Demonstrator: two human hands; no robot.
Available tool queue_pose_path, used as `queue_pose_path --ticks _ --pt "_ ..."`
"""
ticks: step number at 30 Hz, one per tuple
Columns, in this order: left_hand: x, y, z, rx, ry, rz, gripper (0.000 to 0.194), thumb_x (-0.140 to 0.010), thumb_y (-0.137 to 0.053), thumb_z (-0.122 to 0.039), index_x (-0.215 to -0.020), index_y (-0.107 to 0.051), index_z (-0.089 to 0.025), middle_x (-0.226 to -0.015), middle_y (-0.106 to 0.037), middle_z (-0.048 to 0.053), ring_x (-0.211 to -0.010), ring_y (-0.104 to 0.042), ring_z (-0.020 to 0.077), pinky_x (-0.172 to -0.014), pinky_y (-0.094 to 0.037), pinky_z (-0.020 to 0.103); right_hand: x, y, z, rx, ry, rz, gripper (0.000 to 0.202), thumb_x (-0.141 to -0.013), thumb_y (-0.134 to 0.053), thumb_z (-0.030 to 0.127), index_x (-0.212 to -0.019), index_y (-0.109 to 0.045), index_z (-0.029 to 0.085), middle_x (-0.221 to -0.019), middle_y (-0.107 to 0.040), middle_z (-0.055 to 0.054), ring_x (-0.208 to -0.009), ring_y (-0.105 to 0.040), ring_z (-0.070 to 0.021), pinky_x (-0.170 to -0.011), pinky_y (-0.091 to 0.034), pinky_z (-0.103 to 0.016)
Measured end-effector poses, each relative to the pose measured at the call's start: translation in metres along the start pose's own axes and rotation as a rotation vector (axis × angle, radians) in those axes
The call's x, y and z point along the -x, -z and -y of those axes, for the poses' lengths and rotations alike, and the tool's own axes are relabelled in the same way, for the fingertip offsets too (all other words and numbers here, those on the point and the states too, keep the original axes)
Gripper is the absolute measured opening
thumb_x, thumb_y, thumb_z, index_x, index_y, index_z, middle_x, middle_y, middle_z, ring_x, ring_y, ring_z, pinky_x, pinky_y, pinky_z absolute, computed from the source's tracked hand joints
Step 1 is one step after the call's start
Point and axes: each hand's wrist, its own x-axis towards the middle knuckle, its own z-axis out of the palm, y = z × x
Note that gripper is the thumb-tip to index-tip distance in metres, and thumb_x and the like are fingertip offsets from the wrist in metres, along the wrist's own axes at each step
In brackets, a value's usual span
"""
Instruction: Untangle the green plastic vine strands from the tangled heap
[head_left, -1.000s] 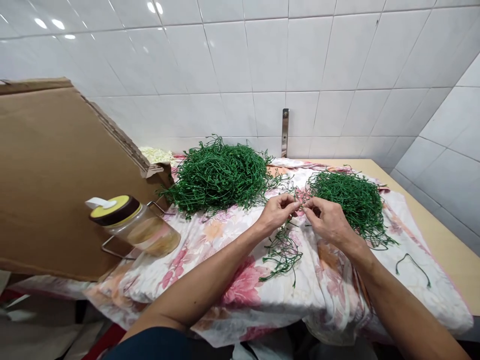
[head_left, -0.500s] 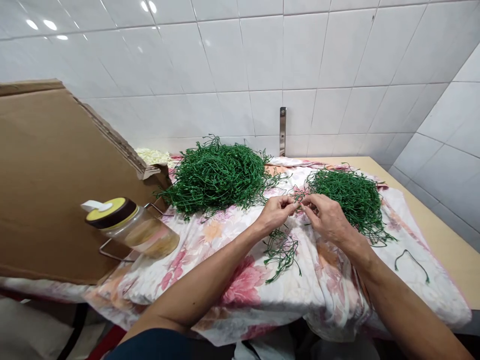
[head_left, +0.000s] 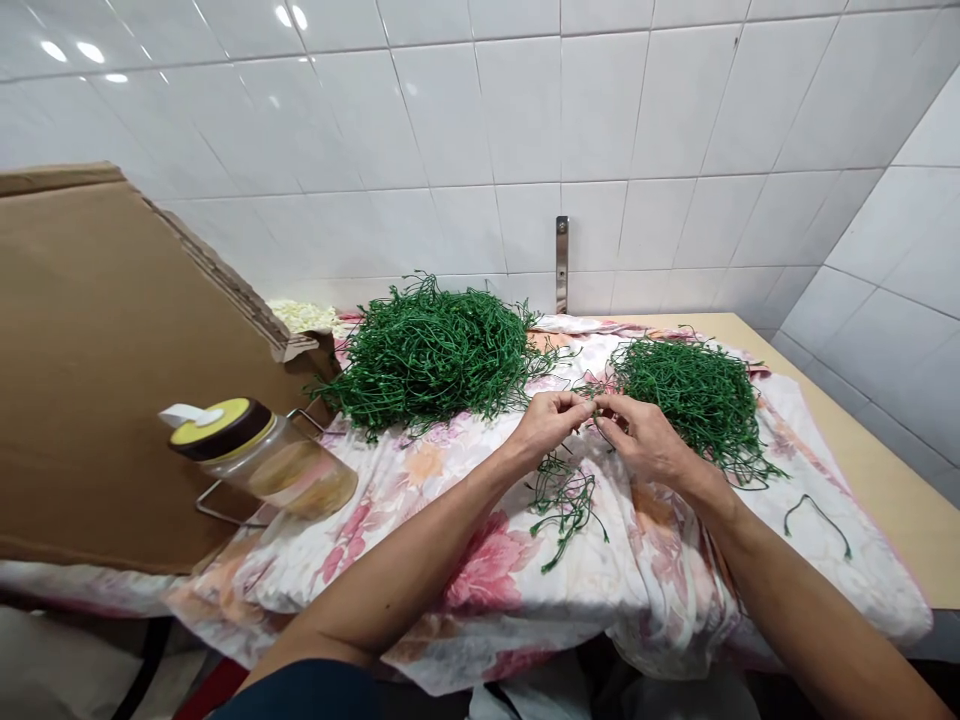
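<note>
My left hand (head_left: 549,428) and my right hand (head_left: 641,435) meet above the floral cloth, thumbs and fingertips pinched together on a thin green stem (head_left: 596,411). Most of that stem is hidden by the fingers. Below my left hand lies a small loose bunch of green stems (head_left: 566,510) with little knobbed ends. To the left and behind rises a large tangled heap of the same stems (head_left: 442,350). Close beyond my right hand is a second, smaller heap (head_left: 690,395). A single bent stem (head_left: 819,517) lies apart at the right.
Floral cloth (head_left: 420,520) covers most of the wooden table (head_left: 877,480). At left stand a large cardboard box (head_left: 112,380) and a tilted clear jar (head_left: 300,478) with a yellow-brown lid. Pale small pieces (head_left: 304,315) lie behind the box. A metal bracket (head_left: 562,265) is on the tiled wall.
My fingers have shifted slightly, the right fingertips now straighter and nearer the left. The ends of the small loose bunch have moved a little. The view has turned slightly right.
</note>
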Motion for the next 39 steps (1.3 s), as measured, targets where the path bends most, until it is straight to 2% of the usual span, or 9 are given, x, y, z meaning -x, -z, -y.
queue_pose_path --ticks 4,8,13,18,21,24,29,35,39 --pt "0.0 0.002 -0.002 -0.024 -0.006 0.003 0.041 -0.073 -0.073 -0.052 -0.066 -0.06 -0.014 -0.056 -0.045 -0.005 -0.054 -0.035 0.0075 -0.055 -0.025 0.024 -0.001 0.0 -0.001 -0.021 -0.007 0.008 0.017 -0.091 -0.055 0.019 -0.1 -0.069 0.02 -0.09 -0.071 -0.004 -0.076 -0.061 -0.0169 -0.072 -0.046 -0.029" --pt "-0.002 0.003 0.0 -0.147 -0.101 -0.035 0.035 -0.076 -0.07 -0.047 -0.069 -0.064 -0.013 -0.064 -0.056 -0.001 -0.06 -0.044 0.0096 -0.058 -0.032 0.024 -0.001 0.0 -0.001 0.01 0.003 -0.015 0.009 -0.089 -0.057 0.02 -0.081 -0.061 0.019 -0.081 -0.064 -0.003 -0.073 -0.056 -0.0159 -0.067 -0.042 -0.028" --pt "-0.003 0.006 0.008 -0.337 -0.173 -0.01 0.03 -0.083 -0.065 -0.043 -0.076 -0.068 -0.014 -0.067 -0.06 -0.001 -0.062 -0.046 0.0103 -0.058 -0.033 0.024 -0.001 0.003 0.003 -0.045 -0.073 0.087 0.018 -0.091 -0.058 0.03 -0.077 -0.057 0.019 -0.07 -0.058 0.001 -0.063 -0.048 -0.0129 -0.061 -0.038 -0.026" --pt "-0.002 0.006 0.008 -0.351 -0.19 0.027 0.028 -0.085 -0.062 -0.041 -0.075 -0.064 -0.015 -0.067 -0.056 -0.002 -0.062 -0.045 0.0107 -0.058 -0.033 0.024 -0.002 0.01 0.008 -0.175 -0.145 0.193 0.033 -0.098 -0.051 0.044 -0.08 -0.06 0.018 -0.073 -0.058 0.0 -0.067 -0.049 -0.0138 -0.061 -0.037 -0.026" --pt "-0.004 0.004 0.012 -0.352 -0.19 -0.015 0.028 -0.085 -0.062 -0.042 -0.074 -0.062 -0.015 -0.067 -0.056 -0.002 -0.063 -0.045 0.011 -0.059 -0.033 0.024 -0.003 0.007 0.007 -0.14 -0.121 0.158 0.032 -0.099 -0.05 0.041 -0.076 -0.058 0.019 -0.072 -0.057 0.001 -0.066 -0.048 -0.0141 -0.062 -0.037 -0.027" --pt "-0.009 0.001 0.022 -0.351 -0.169 -0.084 0.029 -0.083 -0.064 -0.042 -0.072 -0.061 -0.016 -0.065 -0.055 -0.002 -0.062 -0.044 0.0109 -0.058 -0.032 0.024 -0.002 -0.002 0.002 0.017 -0.03 0.068 0.028 -0.098 -0.051 0.032 -0.072 -0.055 0.02 -0.071 -0.056 0.0 -0.068 -0.048 -0.016 -0.068 -0.038 -0.03" --pt "-0.014 -0.003 0.03 -0.233 -0.105 -0.096 0.03 -0.078 -0.067 -0.042 -0.068 -0.058 -0.015 -0.063 -0.054 -0.003 -0.06 -0.044 0.0104 -0.058 -0.033 0.024 0.0 -0.012 -0.006 0.24 0.111 0.025 0.02 -0.096 -0.052 0.02 -0.077 -0.059 0.02 -0.079 -0.06 -0.005 -0.077 -0.049 -0.0205 -0.077 -0.039 -0.035" --pt "-0.007 -0.01 0.024 -0.318 -0.147 -0.118 0.023 -0.078 -0.066 -0.034 -0.066 -0.06 -0.016 -0.062 -0.055 -0.003 -0.06 -0.044 0.0108 -0.059 -0.032 0.024 0.002 -0.009 0.0 0.196 0.132 0.042 0.02 -0.095 -0.051 0.015 -0.076 -0.055 0.021 -0.077 -0.058 -0.004 -0.076 -0.049 -0.0203 -0.075 -0.039 -0.034" --pt "-0.013 0.004 0.025 -0.396 -0.194 -0.233 0.019 -0.079 -0.063 -0.028 -0.065 -0.061 -0.016 -0.06 -0.054 -0.003 -0.061 -0.044 0.0112 -0.061 -0.031 0.024 0.004 -0.009 0.019 0.065 0.133 0.08 0.022 -0.096 -0.054 0.02 -0.075 -0.055 0.021 -0.076 -0.058 -0.003 -0.075 -0.05 -0.0188 -0.075 -0.04 -0.033"
